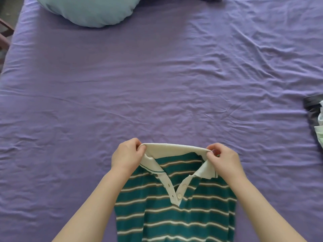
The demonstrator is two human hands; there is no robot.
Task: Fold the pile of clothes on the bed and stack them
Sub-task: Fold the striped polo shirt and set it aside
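So the polo shirt (174,210) is teal with thin white and tan stripes, cream collar (174,148), white button placket undone. It's at the near edge of the purple bed (157,84), sides folded in. Left hand (126,155) and right hand (222,159) each pinch one end of the collar. A few other clothes (315,117) sit at the right edge, light blue pillow (90,11) up top.

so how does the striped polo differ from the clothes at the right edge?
The striped polo is held up by its white collar, pinched by the left hand and right hand; the clothes at the right edge lie untouched on the purple sheet. The polo is green with white stripes; those clothes are grey and pale, crumpled, partly cut off. Neither is folded yet.
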